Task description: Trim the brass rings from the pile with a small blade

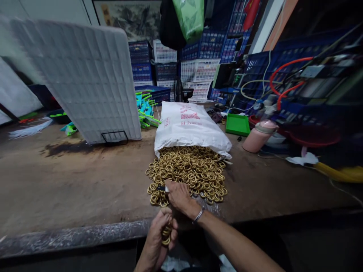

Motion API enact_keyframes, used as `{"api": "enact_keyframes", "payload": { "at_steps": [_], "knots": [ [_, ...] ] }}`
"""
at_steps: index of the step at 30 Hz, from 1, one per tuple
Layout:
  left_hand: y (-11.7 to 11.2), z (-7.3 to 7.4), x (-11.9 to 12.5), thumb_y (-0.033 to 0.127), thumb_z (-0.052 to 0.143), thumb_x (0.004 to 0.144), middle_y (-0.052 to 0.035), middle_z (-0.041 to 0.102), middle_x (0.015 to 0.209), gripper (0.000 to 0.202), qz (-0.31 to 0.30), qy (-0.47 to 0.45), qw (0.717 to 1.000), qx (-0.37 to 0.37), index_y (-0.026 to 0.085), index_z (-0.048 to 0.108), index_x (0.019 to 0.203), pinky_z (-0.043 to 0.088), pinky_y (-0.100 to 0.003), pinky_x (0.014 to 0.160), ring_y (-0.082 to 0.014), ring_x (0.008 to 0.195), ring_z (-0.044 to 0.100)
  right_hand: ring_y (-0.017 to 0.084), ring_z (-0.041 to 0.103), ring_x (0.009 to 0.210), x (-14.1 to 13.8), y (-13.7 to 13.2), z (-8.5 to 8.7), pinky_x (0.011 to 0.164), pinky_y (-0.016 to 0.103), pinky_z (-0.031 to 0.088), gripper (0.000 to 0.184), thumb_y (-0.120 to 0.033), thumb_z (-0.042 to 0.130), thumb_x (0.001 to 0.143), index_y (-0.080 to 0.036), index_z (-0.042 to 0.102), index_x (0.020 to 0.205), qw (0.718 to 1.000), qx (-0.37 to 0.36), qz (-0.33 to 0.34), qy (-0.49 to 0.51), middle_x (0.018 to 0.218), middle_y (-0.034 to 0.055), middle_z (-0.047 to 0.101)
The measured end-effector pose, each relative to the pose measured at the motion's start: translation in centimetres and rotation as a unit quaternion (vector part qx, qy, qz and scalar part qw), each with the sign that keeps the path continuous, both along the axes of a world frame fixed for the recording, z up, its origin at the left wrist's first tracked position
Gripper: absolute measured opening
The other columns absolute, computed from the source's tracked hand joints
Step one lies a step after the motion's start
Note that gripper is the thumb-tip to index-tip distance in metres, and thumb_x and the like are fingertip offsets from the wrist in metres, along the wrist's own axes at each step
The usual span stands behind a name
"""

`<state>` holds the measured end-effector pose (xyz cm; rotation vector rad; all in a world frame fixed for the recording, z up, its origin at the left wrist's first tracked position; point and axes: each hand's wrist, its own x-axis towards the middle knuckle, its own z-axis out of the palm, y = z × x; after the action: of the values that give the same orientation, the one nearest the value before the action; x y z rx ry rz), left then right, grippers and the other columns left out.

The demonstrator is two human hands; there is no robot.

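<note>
A heap of brass-coloured rings (193, 170) spills from the open mouth of a white woven sack (184, 126) onto the table. My left hand (159, 230), at the table's front edge, is closed around several of these rings (166, 236), which show between the fingers and palm. My right hand (180, 195) reaches over the near left side of the heap, a bracelet on its wrist. Its fingers are closed on a small black-and-white tool (162, 188) pointing left; its exact kind is unclear. The right palm is hidden from above.
A grey padded panel (93, 83) stands upright on the wooden table (85, 189) at left. Green and blue plastic pieces (147, 109) lie behind it. A green tray (237, 124) and a pink bottle (259, 136) are right of the sack. Stacked crates (200, 71) line the back.
</note>
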<state>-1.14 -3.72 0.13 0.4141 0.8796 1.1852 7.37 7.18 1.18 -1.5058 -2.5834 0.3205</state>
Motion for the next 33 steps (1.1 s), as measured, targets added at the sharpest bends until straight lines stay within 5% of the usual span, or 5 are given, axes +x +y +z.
{"api": "enact_keyframes", "payload": {
  "at_steps": [3, 14, 22, 27, 33],
  "knots": [
    [0.3, -0.2, -0.6, 0.033, 0.059, 0.072, 0.0016, 0.054, 0.062, 0.029, 0.006, -0.031, 0.999, -0.011, 0.019, 0.052, 0.096, 0.026, -0.014, 0.033, -0.0066, 0.043, 0.043, 0.016, 0.056, 0.066, 0.4, 0.2, -0.4, 0.055, 0.025, 0.026, 0.023, -0.010, 0.040, 0.072, -0.020, 0.050, 0.089, 1.000, 0.011, -0.011, 0.008, 0.076, 0.0034, 0.063],
    [1.0, -0.2, -1.0, 0.027, 0.071, 0.060, -0.0032, 0.056, 0.076, 0.021, 0.045, -0.021, 0.999, -0.021, 0.013, 0.059, 0.072, 0.029, -0.016, 0.039, -0.0091, 0.060, 0.050, 0.016, 0.056, 0.071, 1.0, -0.5, -0.9, 0.057, 0.026, 0.025, 0.019, -0.013, 0.042, 0.073, -0.019, 0.051, 0.089, 1.000, 0.004, -0.006, 0.008, 0.079, 0.0043, 0.062],
    [1.0, -1.1, -1.1, 0.028, 0.072, 0.059, 0.0050, 0.046, 0.060, 0.027, 0.069, -0.020, 0.996, -0.055, 0.016, 0.057, 0.077, 0.021, -0.014, 0.036, -0.0027, 0.043, 0.040, 0.016, 0.053, 0.071, 1.6, -0.4, -2.2, 0.060, 0.026, 0.027, 0.020, -0.019, 0.042, 0.074, -0.018, 0.052, 0.091, 0.999, 0.026, 0.019, 0.023, 0.080, 0.0044, 0.061],
    [0.7, -1.3, -0.9, 0.041, 0.069, 0.062, 0.0057, 0.045, 0.058, 0.033, 0.059, 0.007, 0.996, -0.059, 0.015, 0.055, 0.077, 0.019, -0.013, 0.035, -0.0012, 0.040, 0.036, 0.017, 0.054, 0.071, 1.3, -0.7, -1.7, 0.060, 0.027, 0.027, 0.017, -0.018, 0.042, 0.072, -0.019, 0.053, 0.085, 1.000, 0.022, 0.006, 0.016, 0.080, 0.0058, 0.062],
    [1.0, -0.5, -0.4, 0.039, 0.075, 0.053, 0.0073, 0.047, 0.057, 0.046, 0.075, 0.064, 0.995, -0.034, 0.018, 0.052, 0.086, 0.021, -0.012, 0.035, -0.0028, 0.041, 0.039, 0.015, 0.054, 0.066, 2.0, -0.9, -0.8, 0.055, 0.024, 0.025, 0.027, -0.014, 0.044, 0.068, -0.021, 0.050, 0.093, 0.998, 0.017, -0.031, 0.054, 0.076, 0.0025, 0.062]
  ]
}}
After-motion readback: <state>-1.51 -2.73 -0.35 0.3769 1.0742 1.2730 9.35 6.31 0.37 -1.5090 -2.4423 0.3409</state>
